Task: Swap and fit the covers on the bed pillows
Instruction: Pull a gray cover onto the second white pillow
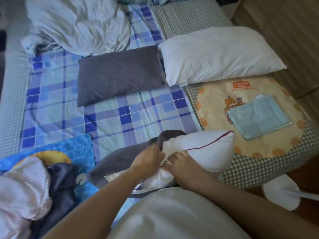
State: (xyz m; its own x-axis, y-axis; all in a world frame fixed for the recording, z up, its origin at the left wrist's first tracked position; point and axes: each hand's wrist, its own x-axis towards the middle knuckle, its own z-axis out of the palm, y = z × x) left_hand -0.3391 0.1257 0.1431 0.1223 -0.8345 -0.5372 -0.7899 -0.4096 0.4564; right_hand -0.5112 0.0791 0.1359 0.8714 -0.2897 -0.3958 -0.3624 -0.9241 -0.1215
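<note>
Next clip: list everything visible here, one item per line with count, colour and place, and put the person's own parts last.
white pillow with red piping: 1, white, near edge of bed, partly inside the grey cover
grey cover: 1, dark grey, under the hands
grey pillow: 1, dark grey, middle of bed
bare white pillow: 1, white, right of the grey pillow
plaid sheet: 1, blue check, over the bed
crumpled duvet: 1, pale, far left
round cartoon mat: 1, cream and orange, right
blue pad: 1, light blue, on the mat
pile of cloth: 1, pink and dark, near left
left hand: 1, grips the cover's edge
right hand: 1, grips the pillow
</note>
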